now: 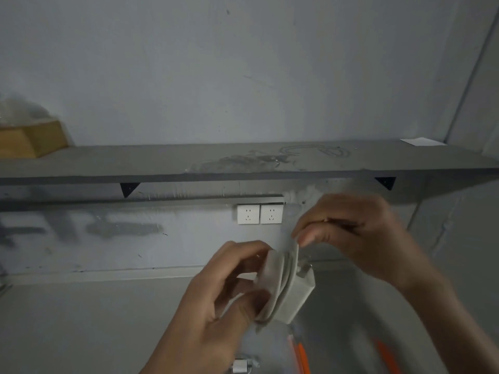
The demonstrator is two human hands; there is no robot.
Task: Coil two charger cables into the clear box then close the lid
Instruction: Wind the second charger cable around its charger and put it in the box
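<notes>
Room: a grey wall [243, 76] with a long grey shelf [135, 163] across it, a pair of white sockets [259, 214] under the shelf, and a pale counter [81, 319] below
Shelf holds: a wooden block [29, 141] at the far left and a slip of white paper [421, 142] at the far right
Task's thing: a white charger block [297, 295] with its cable [283, 273] wound in several turns round it, held up in the air above the counter, between both hands
Clear box: the clear box [337, 352] with orange clips [299, 354] lies low at the right, just under the held charger; it is blurred and partly cut off by the frame, so whether its lid is on or off cannot be told
Second charger: a small white plug [243, 367] lies on the counter at the bottom edge, outside the box and near it
Done so far: judging from the turns on the block, most of the first cable is wound
Left to do: finishing this coil, putting it in the box, coiling and boxing the second charger, then closing the lid; by this reckoning the task is well short of half
Left hand: the left hand [216, 306] comes up from below, its fingers [243, 255] curled over the far side of the wound block and its thumb pressed on the near side, clamped on the bundle
Right hand: the right hand [359, 233] reaches in from the right, above the block, palm down, with thumb and forefinger pinched together on the loose run of cable just above the coil
</notes>
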